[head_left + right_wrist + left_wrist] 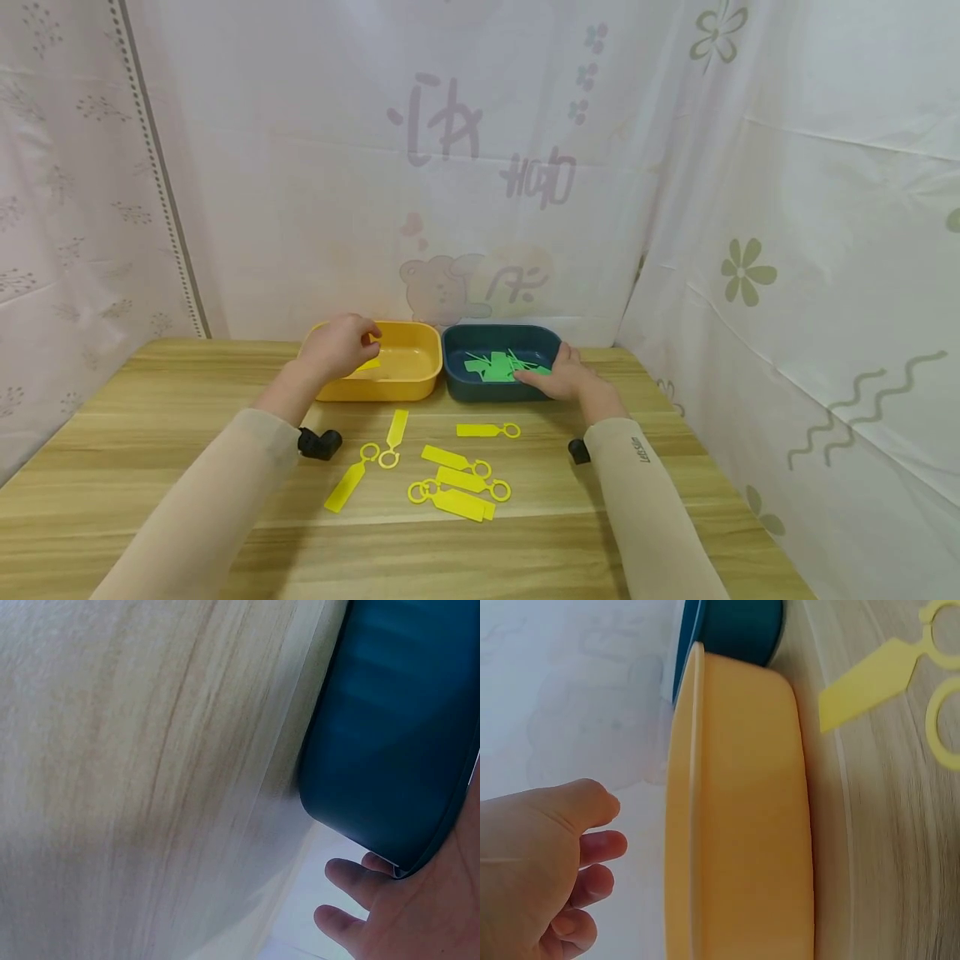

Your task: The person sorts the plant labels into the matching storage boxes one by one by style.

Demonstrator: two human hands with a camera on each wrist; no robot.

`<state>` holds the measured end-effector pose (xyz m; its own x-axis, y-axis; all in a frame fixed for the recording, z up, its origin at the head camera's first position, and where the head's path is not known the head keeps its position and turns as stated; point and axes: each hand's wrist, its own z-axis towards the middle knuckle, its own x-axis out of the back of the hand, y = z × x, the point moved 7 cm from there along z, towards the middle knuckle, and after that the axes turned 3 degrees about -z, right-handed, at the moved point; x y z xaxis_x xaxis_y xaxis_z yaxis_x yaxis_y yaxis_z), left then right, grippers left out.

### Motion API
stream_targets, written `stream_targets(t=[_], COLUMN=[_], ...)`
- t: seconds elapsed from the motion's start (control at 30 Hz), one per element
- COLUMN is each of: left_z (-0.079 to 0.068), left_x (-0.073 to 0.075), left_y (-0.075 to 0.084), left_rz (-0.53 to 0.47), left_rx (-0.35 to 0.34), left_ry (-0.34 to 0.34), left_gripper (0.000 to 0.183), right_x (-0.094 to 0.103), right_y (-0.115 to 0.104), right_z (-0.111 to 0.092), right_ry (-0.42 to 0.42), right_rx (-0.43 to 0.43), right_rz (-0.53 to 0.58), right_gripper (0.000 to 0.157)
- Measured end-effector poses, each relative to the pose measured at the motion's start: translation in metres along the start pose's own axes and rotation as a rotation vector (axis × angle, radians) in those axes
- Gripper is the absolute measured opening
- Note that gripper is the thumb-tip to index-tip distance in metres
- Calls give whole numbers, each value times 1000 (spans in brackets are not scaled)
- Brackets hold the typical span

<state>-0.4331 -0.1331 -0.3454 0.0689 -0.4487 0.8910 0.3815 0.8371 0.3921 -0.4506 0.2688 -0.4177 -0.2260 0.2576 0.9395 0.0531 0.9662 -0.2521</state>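
Observation:
My left hand (341, 343) is above the left part of the yellow bin (390, 389), its fingers loosely bent and nothing between them. In the left wrist view the same hand (547, 877) shows beside the bin's rim, apart from it. A yellow tag (369, 364) lies inside that bin, partly covered by the hand. At the right front corner of the dark blue bin (480, 392), my right hand (562, 377) holds the rim, thumb on the inside and fingers outside. Green tags (498, 367) with thin strips lie in this bin.
Several yellow ring-ended tags lie on the wooden table (360, 567) before the bins: one near the left forearm (348, 483), one by the blue bin (487, 430), others overlapping in the middle (457, 502). A patterned cloth (480, 208) hangs behind the bins.

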Motion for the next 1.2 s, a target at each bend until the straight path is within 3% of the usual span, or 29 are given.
stream_targets(t=[0.33,0.73,1.03,1.2], left_z=[-6,-22,-35,-45], left_x=[-5,-19,-31,-41], left_y=[41,105,127,135], left_rz=[13,9,-11,0], left_rx=[-107,-318,-372,-437], left_ry=[-29,-138,-199,-237], left_gripper=[28,22,17,16], right_x=[2,3,2,2], right_y=[0,0,-1,-2], right_z=[-1,-3,-3,-3], right_ry=[13,20,18,11], right_rx=[15,15,17,21], right_rz=[13,22,11,22], right_gripper=[144,144,146,146])
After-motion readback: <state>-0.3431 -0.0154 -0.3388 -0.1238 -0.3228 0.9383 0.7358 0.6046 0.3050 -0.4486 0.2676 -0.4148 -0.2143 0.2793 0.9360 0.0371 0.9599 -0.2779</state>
